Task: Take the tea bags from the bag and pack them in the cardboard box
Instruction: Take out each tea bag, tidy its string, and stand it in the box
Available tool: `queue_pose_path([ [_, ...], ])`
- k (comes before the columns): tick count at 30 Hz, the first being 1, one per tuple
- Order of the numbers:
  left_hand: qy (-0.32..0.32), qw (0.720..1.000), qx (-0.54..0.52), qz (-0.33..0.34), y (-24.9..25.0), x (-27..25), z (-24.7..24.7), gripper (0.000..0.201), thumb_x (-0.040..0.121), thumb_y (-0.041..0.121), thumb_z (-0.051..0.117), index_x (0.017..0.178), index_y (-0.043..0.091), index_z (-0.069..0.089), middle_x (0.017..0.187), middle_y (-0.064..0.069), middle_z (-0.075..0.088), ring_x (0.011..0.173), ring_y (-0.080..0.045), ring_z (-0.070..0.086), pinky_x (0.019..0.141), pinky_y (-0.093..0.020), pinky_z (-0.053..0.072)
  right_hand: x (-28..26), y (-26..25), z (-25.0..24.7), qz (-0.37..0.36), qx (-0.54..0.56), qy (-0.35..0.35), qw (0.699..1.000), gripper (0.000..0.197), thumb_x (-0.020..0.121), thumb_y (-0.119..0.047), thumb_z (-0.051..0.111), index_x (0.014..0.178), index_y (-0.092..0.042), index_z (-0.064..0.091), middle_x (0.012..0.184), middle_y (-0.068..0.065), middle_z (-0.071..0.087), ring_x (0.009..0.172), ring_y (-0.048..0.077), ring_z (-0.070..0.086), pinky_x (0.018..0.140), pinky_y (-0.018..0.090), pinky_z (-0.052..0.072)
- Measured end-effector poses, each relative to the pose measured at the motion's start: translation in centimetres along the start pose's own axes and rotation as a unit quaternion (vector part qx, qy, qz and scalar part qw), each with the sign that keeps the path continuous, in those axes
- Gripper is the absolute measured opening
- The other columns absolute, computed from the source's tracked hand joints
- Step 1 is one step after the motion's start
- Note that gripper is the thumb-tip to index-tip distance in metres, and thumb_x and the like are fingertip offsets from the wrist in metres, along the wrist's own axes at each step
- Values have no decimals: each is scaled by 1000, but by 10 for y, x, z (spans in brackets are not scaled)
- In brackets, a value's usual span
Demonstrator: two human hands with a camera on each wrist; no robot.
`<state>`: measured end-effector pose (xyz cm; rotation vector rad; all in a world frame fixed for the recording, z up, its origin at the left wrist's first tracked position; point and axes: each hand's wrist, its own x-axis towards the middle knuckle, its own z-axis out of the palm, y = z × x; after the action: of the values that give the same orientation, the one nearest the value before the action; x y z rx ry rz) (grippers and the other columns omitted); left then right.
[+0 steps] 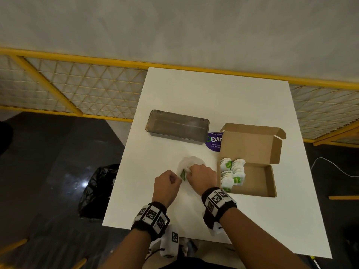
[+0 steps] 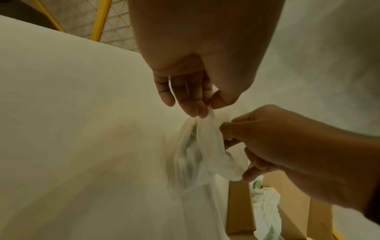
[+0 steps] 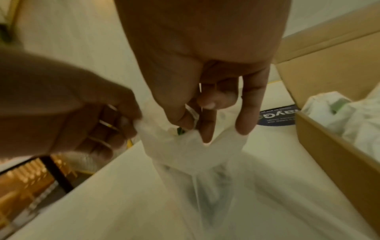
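My left hand (image 1: 168, 183) pinches the thin plastic bag (image 1: 191, 164) mouth open on the table so my right hand (image 1: 202, 176) can pinch a tea bag (image 1: 183, 174) inside, bound for the cardboard box (image 1: 254, 177) just right.

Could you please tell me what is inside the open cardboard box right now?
The brown cardboard box holds two rows of white tea bags with green labels against its left wall. The rest is bare floor; anything beneath the tea bags is hidden.

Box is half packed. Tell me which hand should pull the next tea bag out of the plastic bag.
Right, probably. The right hand already has fingers inside the plastic bag's mouth and lies beside the cardboard box. The left hand pinches the bag's edge, holding it open.
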<state>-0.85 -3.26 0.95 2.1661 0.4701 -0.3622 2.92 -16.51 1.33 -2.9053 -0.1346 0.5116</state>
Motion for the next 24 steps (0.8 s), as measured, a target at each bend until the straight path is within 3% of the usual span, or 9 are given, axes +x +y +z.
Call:
queue_pose_path([
  [4, 35, 999, 2, -17, -1, 5, -2, 8, 85, 20, 61, 79, 16, 61, 74, 3, 64, 70, -14, 59, 56, -16, 39, -6, 19, -9, 8, 113, -32, 993, 24, 93, -37, 51, 78, -22, 62, 76, 0, 59, 72, 22, 59, 53, 23, 30],
  [6, 31, 999, 3, -30, -1, 7, -3, 7, 86, 20, 61, 81, 14, 62, 76, 2, 64, 74, -17, 60, 58, -18, 43, -10, 30, -12, 18, 196, -53, 979, 28, 89, -35, 58, 65, -22, 53, 71, 0, 58, 69, 22, 57, 52, 25, 34],
  [9, 26, 996, 77, -39, -3, 9, -5, 19, 87, 28, 62, 100, 14, 59, 94, 0, 63, 87, -20, 60, 77, -32, 52, -16, 48, -23, 43, 335, -64, 939, 35, 87, -23, 65, 54, -20, 53, 75, 6, 70, 70, 24, 62, 58, 39, 56],
  [12, 75, 987, 133, 49, 4, 5, -6, 36, 88, 36, 62, 118, 20, 53, 111, 3, 55, 103, -19, 54, 89, -36, 47, -28, 63, -41, 11, 381, -89, 920, 39, 90, -14, 65, 54, -18, 50, 78, 4, 74, 53, 11, 57, 50, 33, 53],
  [14, 37, 990, 18, 134, 20, -1, -8, 34, 89, 31, 63, 121, 24, 52, 113, 7, 55, 99, -14, 53, 86, -28, 46, -36, 72, -52, -21, 369, -101, 924, 40, 90, -16, 66, 53, -22, 50, 75, 1, 73, 47, 6, 55, 50, 29, 51],
  [16, -68, 978, -67, 186, 41, -10, -7, 35, 91, 29, 63, 124, 28, 52, 112, 12, 57, 97, -8, 55, 80, -17, 45, -43, 79, -61, -45, 344, -117, 930, 39, 89, -19, 67, 54, -24, 51, 66, -9, 69, 50, 8, 57, 53, 27, 53],
  [19, -193, 954, -72, 218, 62, -18, 1, 28, 90, 26, 66, 117, 27, 60, 104, 10, 64, 92, -5, 58, 69, -13, 47, -53, 83, -73, -67, 328, -136, 933, 39, 87, -19, 69, 53, -26, 51, 52, -18, 59, 51, 8, 58, 54, 26, 52],
  [22, -192, 954, -91, 212, 72, -21, 8, 5, 90, 21, 66, 92, 18, 69, 84, 2, 70, 67, -3, 60, 60, -17, 47, -60, 89, -80, -42, 384, -98, 917, 28, 88, -13, 69, 63, -23, 60, 56, -13, 63, 54, 11, 59, 59, 33, 55],
  [24, -171, 958, -156, 171, 79, -26, 12, 7, 90, 15, 66, 84, 11, 69, 74, -3, 71, 58, -7, 60, 57, -21, 49, -63, 93, -82, 4, 460, -50, 886, 7, 88, -16, 71, 81, -19, 70, 69, 0, 68, 59, 16, 60, 61, 39, 58],
])
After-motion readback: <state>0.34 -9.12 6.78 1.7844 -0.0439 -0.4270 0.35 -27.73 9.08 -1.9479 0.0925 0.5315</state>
